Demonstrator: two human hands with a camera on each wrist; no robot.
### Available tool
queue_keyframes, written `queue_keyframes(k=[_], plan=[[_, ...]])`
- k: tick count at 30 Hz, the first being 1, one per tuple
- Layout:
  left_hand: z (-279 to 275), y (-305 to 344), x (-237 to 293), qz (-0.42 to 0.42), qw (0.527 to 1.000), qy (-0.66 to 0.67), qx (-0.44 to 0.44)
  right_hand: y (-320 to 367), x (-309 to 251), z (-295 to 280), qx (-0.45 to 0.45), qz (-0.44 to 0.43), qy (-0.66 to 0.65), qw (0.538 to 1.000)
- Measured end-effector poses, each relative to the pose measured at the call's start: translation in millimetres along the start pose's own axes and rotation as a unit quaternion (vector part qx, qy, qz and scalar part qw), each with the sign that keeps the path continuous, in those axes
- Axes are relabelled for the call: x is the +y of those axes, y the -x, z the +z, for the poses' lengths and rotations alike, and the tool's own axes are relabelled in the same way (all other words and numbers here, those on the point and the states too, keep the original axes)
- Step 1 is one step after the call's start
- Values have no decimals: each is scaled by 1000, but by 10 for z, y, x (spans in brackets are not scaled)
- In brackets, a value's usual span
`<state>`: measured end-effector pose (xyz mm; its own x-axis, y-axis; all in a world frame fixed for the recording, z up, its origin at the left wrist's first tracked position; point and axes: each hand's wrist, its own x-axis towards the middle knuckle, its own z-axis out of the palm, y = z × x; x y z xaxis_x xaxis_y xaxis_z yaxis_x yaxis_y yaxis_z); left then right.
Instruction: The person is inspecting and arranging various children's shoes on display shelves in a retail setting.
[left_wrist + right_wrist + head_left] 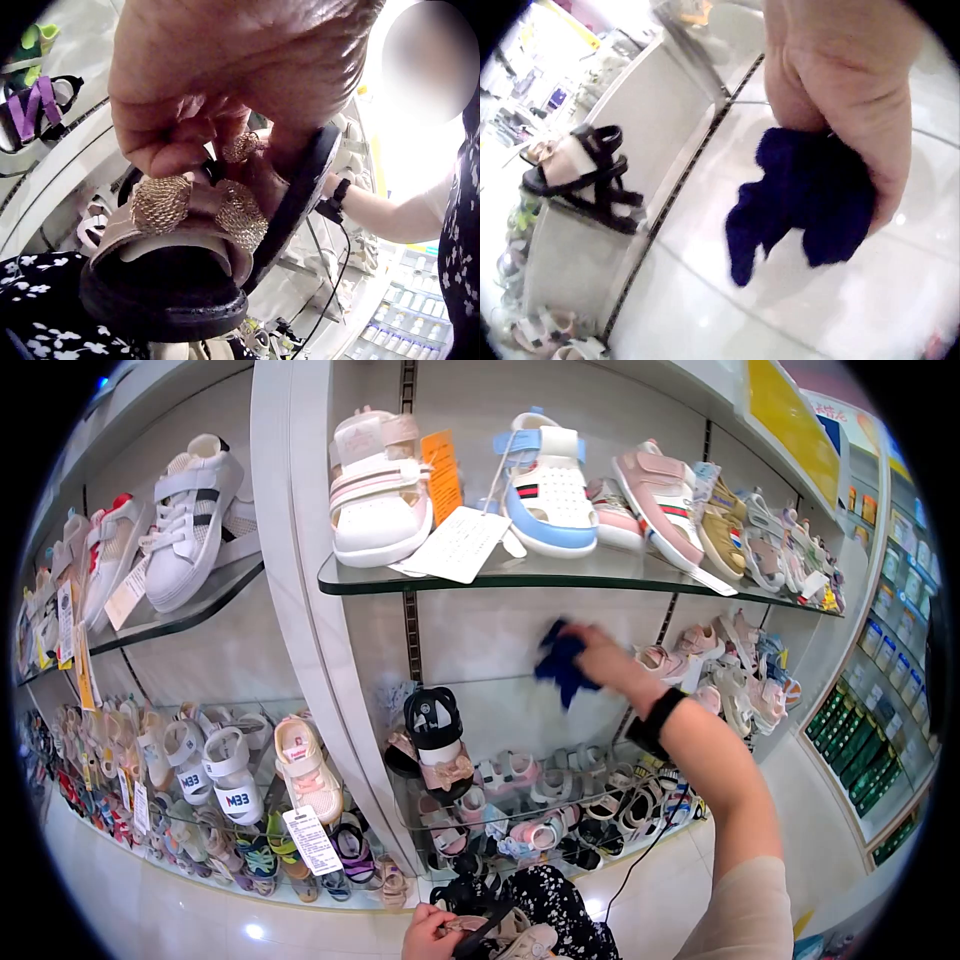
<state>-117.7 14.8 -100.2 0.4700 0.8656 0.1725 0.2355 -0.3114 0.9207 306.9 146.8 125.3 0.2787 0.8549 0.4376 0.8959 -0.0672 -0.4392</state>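
Observation:
In the head view my right hand (603,655) is stretched out over the middle glass shelf, gripping a dark blue cloth (566,665). Its loose ends hang down from the fingers in the right wrist view. My left hand (428,932) is low, near the lap, and holds sandals with thick black soles. Up close, one sandal (169,300) shows a pale pink strap and a gold mesh bow (161,204); a second black sole (300,202) stands on edge beside it, under the fingers. Left of the cloth, a black sandal with a pink bow (447,772) stands on the shelf.
Above the right arm, a glass shelf (590,572) carries children's shoes with paper tags (460,545). More sandals (520,835) line the lower shelf. A white upright post (300,560) separates the left shelves. A black cable (640,850) hangs from the right wrist band.

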Motion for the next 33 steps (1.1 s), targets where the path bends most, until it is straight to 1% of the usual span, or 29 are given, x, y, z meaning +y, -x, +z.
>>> queue_keyframes(k=[1, 2, 3, 4, 5, 6, 8, 9, 10, 11, 13, 15, 17, 19, 21, 22, 23, 24, 25, 26, 27, 28, 29, 31, 32, 33], plan=[[-4, -10, -13, -6, 1000, -4, 7, -190, 199, -90, 99, -48, 11, 994], [7, -39, -28, 4, 1000, 8, 9, -410, 347, -150, 229, -34, 36, 972], [14, -68, -15, 4, 1000, 14, 2, -631, 616, -243, 244, -52, 261, 933], [11, -100, 24, 5, 1000, 18, -5, -905, 863, -237, 331, -117, 147, 925], [5, -131, 60, 6, 1000, 21, -10, -1176, 1109, -232, 402, -198, 42, 893], [2, -160, 94, 11, 1000, 18, -11, -1380, 1118, -198, 430, -204, -91, 875], [-4, -222, 128, 22, 1000, 10, -10, -1464, 972, -96, 446, -164, -103, 874], [-1, -243, 91, 28, 1000, 9, -1, -1309, 752, -102, 432, -118, 20, 894], [14, -260, 38, 35, 999, 10, 7, -1162, 602, -64, 399, -83, 103, 907], [38, -275, -5, 41, 999, 13, 13, -1016, 451, -24, 362, -56, 188, 911], [89, -290, -61, 12, 1000, 22, -18, -698, 254, 92, 262, -22, 276, 925], [137, -312, -31, -3, 998, 26, -48, -466, -54, 297, 210, 94, 214, 949], [135, -340, 91, -12, 997, 21, -73, -269, -21, 519, 145, 62, 204, 966], [90, -325, 265, -4, 997, 25, -68, -134, 37, 671, 36, 73, 195, 977], [67, -236, 327, 4, 998, 23, -65, -103, 185, 746, -123, 82, 200, 969], [54, -168, 285, 9, 998, 15, -63, -111, 221, 734, -116, 32, 211, 970], [51, -125, 228, 17, 998, 9, -56, -133, 246, 688, -100, 56, 138, 984], [45, -88, 135, 10, 999, 31, -40, -154, 186, 600, -46, 50, 88, 994], [-18, -84, 138, 6, 999, 19, -35, -163, 118, 517, 3, 44, 36, 998], [-86, -59, 147, 0, 1000, 9, -30, -192, 47, 392, 85, -6, 50, 995], [-125, -26, 155, -9, 1000, 0, -27, -267, 5, 274, 165, -53, 61, 983], [-141, -4, 156, -36, 999, 9, -18, -407, 33, 204, 252, -75, 119, 957], [-138, 4, 140, -20, 1000, 0, -4, -553, 72, 129, 338, -92, 177, 920], [-149, -11, 102, 17, 999, -22, 16, -812, 170, 8, 310, -100, 201, 924], [-170, -45, 119, 1, 1000, -17, 20, -867, 224, 0, 298, -101, 213, 925], [-184, -98, 181, -14, 1000, -11, 24, -845, 177, 13, 315, -106, 199, 922]])
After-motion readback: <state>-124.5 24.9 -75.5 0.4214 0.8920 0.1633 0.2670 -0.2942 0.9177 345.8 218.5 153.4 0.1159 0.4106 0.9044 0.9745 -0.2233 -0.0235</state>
